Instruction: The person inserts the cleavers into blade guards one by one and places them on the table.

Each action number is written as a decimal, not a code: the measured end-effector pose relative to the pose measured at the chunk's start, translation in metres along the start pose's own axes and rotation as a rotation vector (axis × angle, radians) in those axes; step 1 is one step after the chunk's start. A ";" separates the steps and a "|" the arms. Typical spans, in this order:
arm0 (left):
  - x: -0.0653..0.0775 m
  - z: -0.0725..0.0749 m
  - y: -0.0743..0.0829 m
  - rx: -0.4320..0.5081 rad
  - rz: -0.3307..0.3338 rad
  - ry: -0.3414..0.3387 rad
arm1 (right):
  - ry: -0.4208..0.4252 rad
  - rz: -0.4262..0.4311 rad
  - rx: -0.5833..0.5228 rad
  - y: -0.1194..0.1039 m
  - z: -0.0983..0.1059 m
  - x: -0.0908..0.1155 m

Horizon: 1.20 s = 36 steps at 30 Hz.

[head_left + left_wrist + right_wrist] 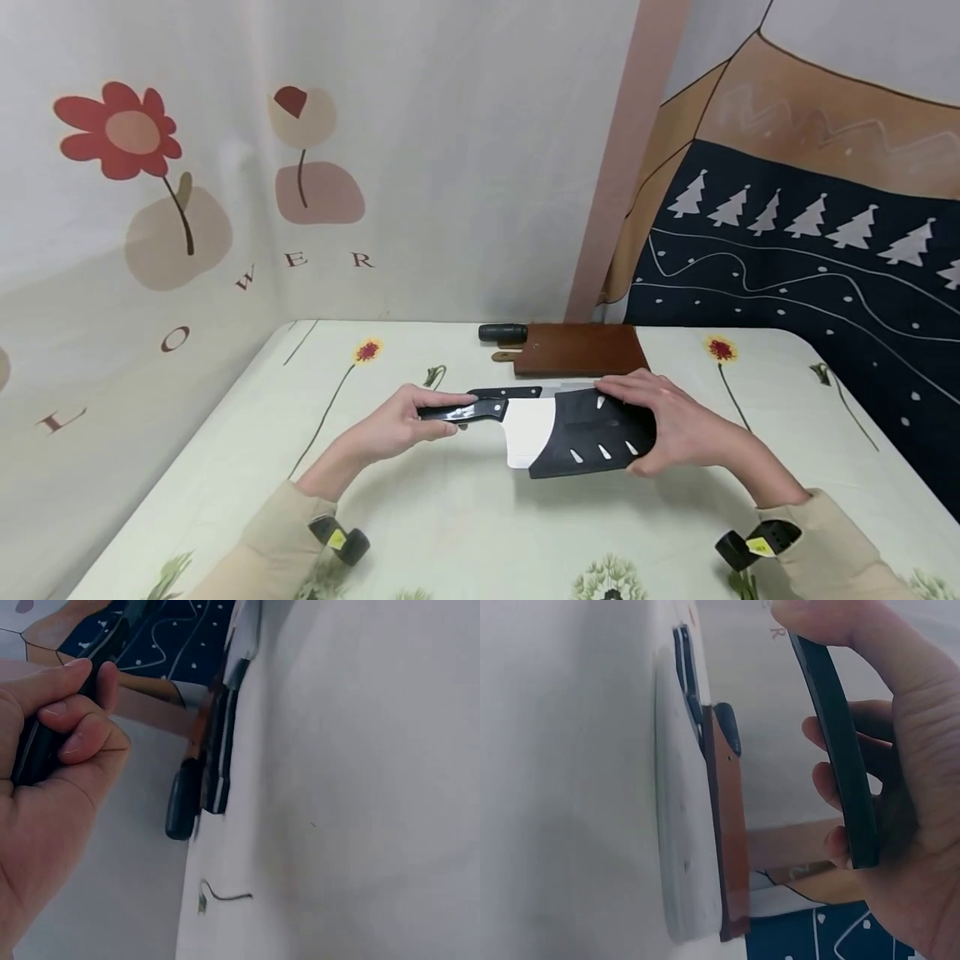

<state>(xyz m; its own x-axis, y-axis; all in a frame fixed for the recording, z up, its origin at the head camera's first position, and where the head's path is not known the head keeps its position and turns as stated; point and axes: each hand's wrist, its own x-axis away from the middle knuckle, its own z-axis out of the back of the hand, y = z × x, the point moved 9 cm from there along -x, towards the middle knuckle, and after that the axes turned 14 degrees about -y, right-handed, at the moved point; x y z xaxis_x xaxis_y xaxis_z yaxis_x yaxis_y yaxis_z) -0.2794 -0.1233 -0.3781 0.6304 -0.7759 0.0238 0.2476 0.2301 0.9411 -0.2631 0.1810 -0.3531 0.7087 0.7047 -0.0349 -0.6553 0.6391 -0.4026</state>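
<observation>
My left hand grips the black riveted handle of a cleaver, held up above the table. A black slotted sheath covers the outer part of the blade; bare metal shows between it and the handle. Round the sheath's far end curls my right hand, thumb below and fingers over the top. In the left wrist view, fingers and thumb close on the handle. The right wrist view shows the sheath edge-on between thumb and fingers.
Behind the cleaver lies another knife with a black handle; its blade is partly hidden. Farther back are a brown cutting board and a black handle beside it. A flowered cloth covers the table; printed curtains hang behind.
</observation>
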 end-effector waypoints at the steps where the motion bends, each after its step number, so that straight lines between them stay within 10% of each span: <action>1: -0.003 -0.002 0.002 -0.005 -0.001 0.000 | 0.002 0.006 -0.002 -0.001 -0.001 -0.002; 25: -0.029 -0.026 -0.006 0.065 0.027 0.033 | 0.019 -0.035 0.001 0.005 -0.003 -0.002; 36: -0.029 -0.032 -0.011 -0.054 0.055 0.005 | -0.006 -0.046 -0.028 0.009 -0.019 0.005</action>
<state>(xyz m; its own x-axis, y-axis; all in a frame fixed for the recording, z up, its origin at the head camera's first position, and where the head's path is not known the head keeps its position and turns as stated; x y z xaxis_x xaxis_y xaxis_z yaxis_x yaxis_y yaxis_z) -0.2767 -0.0846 -0.4000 0.6478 -0.7583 0.0733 0.2514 0.3037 0.9190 -0.2604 0.1842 -0.3738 0.7363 0.6766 -0.0104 -0.6146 0.6622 -0.4286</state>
